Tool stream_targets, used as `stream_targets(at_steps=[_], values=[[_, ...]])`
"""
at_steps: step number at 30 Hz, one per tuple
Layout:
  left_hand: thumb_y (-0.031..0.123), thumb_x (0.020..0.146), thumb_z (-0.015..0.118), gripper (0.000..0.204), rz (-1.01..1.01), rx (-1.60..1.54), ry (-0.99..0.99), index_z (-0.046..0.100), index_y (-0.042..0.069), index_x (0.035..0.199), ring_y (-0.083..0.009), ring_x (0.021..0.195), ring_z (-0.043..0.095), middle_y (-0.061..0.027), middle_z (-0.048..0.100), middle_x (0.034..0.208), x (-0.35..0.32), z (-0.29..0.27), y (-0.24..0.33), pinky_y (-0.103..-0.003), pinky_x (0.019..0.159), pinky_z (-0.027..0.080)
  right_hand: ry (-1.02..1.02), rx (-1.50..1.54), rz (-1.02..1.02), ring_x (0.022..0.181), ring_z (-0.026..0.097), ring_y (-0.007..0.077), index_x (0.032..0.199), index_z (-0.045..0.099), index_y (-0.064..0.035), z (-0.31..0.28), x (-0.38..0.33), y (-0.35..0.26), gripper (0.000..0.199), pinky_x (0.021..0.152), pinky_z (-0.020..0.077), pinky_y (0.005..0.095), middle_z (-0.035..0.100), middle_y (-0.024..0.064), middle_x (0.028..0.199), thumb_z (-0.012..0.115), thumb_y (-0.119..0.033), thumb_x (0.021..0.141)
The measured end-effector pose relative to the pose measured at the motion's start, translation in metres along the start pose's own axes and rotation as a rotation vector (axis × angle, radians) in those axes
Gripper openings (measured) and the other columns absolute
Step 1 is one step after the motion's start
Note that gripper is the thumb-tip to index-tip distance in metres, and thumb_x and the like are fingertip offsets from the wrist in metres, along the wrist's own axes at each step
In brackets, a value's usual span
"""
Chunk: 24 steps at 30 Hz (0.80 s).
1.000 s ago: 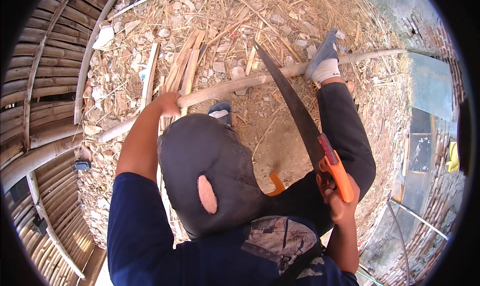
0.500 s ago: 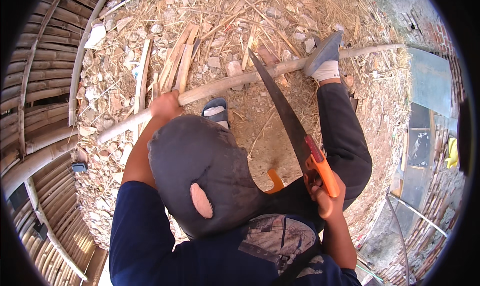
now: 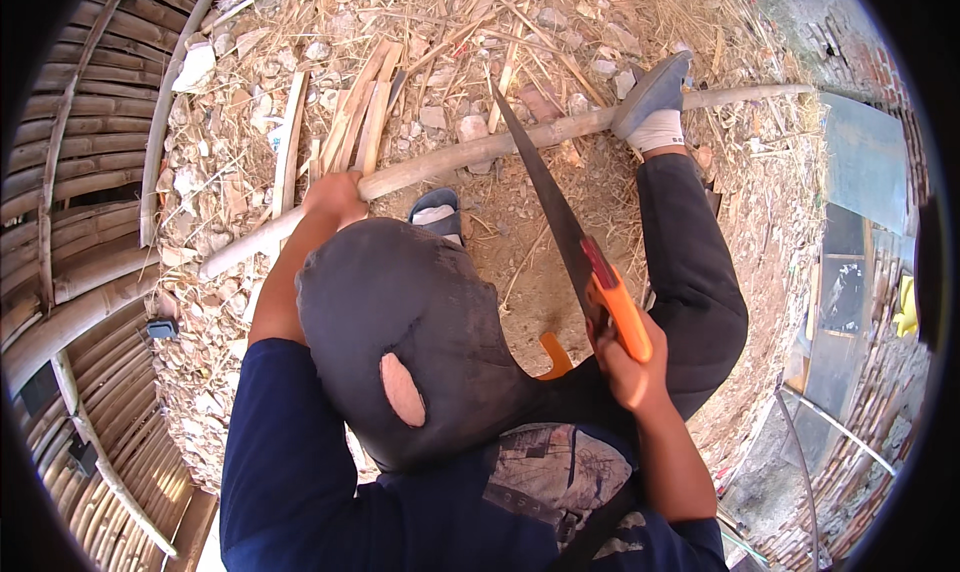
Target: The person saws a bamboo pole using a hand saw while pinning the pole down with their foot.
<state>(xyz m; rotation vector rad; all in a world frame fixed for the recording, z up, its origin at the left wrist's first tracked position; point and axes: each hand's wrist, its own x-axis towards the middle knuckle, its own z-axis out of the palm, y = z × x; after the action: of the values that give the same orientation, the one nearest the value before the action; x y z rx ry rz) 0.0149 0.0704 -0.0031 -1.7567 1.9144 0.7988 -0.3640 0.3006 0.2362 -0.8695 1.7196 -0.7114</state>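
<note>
A long pale bamboo pole point(image 3: 455, 160) lies slanting across the ground in front of me, its right part further off. My left hand point(image 3: 337, 198) is closed around it toward its left end. In my right hand point(image 3: 634, 364) is the orange handle of a handsaw point(image 3: 541, 178), fingers wrapped round it. The dark toothed blade points away from me and crosses over the pole in view; whether it touches the pole I cannot tell. My right foot, in a grey slip-on shoe point(image 3: 650, 97), rests on the pole. My bent knee point(image 3: 400, 322), in dark trousers with a hole, hides part of the ground.
Split wooden strips point(image 3: 360, 112) lie beyond my left hand among stones and straw. An orange curved piece point(image 3: 553, 355) shows beside my knee, partly hidden. A bamboo-slat wall point(image 3: 90, 152) stands at left, a brick wall point(image 3: 880, 62) and leaning panels point(image 3: 860, 162) at right.
My right hand and the handsaw have shifted a little left and away from me. My left hand stays on the bamboo pole, and my right foot is still on it.
</note>
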Motion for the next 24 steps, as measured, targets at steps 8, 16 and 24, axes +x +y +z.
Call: stream_targets(at_steps=[8, 16, 24], values=[[0.019, 0.081, 0.068, 0.039, -0.029, -0.012, 0.012, 0.07, 0.015, 0.12, -0.0314, 0.112, 0.071, -0.0132, 0.075, 0.117, 0.0, 0.005, -0.003, -0.045, 0.098, 0.057, 0.077, -0.064, 0.002, 0.061, 0.055, 0.0096, 0.102, 0.062, 0.0023, -0.005, -0.016, -0.007, 0.02, 0.06, 0.0459, 0.0249, 0.058, 0.0014, 0.076, 0.059, -0.007, 0.084], [0.018, 0.079, 0.069, 0.043, 0.002, -0.014, 0.057, 0.071, 0.016, 0.122, -0.0343, 0.108, 0.072, -0.0158, 0.076, 0.112, 0.006, 0.011, -0.01, -0.046, 0.096, 0.057, 0.067, 0.138, -0.033, 0.075, 0.057, 0.0071, 0.103, 0.065, 0.0039, -0.005, -0.022, 0.009, 0.015, 0.071, 0.0485, 0.0246, 0.062, 0.0024, 0.086, 0.063, -0.007, 0.094], [0.023, 0.08, 0.068, 0.046, -0.012, -0.022, -0.034, 0.07, 0.017, 0.125, -0.0302, 0.115, 0.07, -0.0122, 0.074, 0.121, -0.009, -0.007, 0.002, -0.043, 0.1, 0.057, 0.008, 0.119, 0.039, 0.071, 0.054, 0.0086, 0.088, 0.057, -0.0004, 0.009, 0.049, 0.035, 0.005, 0.066, 0.0464, 0.0253, 0.059, 0.0026, 0.082, 0.061, -0.002, 0.085]])
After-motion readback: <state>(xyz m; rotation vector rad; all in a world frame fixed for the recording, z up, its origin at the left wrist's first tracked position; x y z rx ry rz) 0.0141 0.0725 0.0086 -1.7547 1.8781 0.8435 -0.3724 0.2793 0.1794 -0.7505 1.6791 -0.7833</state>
